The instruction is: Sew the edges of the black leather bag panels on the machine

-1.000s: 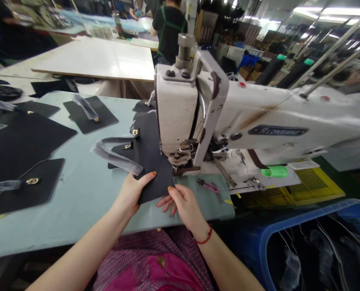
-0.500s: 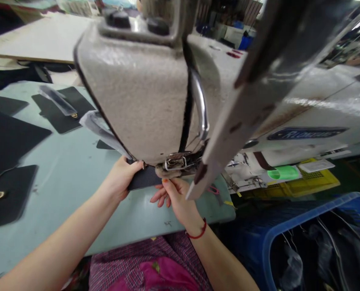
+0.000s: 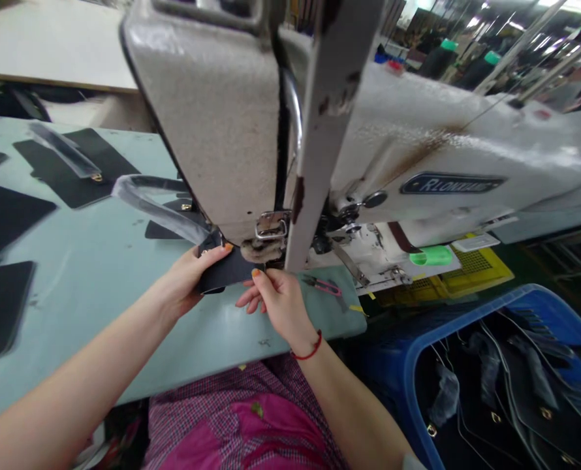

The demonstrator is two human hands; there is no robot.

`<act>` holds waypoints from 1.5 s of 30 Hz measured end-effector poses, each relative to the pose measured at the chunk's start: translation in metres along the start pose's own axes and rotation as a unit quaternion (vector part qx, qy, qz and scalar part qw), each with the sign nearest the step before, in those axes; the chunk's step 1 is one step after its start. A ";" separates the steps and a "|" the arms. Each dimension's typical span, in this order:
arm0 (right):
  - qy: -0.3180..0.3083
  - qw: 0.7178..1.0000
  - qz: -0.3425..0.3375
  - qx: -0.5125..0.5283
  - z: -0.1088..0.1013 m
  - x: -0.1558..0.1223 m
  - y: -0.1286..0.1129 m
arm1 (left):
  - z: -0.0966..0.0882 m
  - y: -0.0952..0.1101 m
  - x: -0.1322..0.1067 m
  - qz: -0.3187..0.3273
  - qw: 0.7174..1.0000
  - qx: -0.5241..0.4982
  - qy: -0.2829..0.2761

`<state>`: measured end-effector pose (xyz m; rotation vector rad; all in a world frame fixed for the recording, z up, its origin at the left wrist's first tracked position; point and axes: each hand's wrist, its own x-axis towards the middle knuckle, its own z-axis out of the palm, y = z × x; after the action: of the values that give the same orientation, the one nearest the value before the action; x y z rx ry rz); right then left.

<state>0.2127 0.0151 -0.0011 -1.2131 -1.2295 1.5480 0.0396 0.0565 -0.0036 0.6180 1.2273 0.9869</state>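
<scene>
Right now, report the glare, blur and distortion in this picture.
Head view: white glare runs along the top of the sewing machine; head view: lettering smears toward the right of the nameplate; head view: the machine's near end looms large, its edges slanting; head view: the left hand and right hand look fairly clear, but the black piece shows little surface detail.
</scene>
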 end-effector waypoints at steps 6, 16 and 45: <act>0.021 1.000 0.001 -0.004 0.004 -0.003 -0.005 | -0.002 0.010 -0.020 -0.108 0.993 0.025 -0.049; 0.045 0.999 -0.012 0.021 0.011 -0.009 -0.002 | -0.002 0.014 -0.018 -0.053 0.995 0.059 -0.053; 0.128 0.988 -0.007 0.091 0.043 0.006 -0.001 | -0.008 0.016 -0.005 -0.029 0.995 0.067 -0.073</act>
<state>0.1691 0.0119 0.0011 -1.2356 -0.9099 1.4101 0.0276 0.0586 0.0104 0.7427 1.1812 0.8001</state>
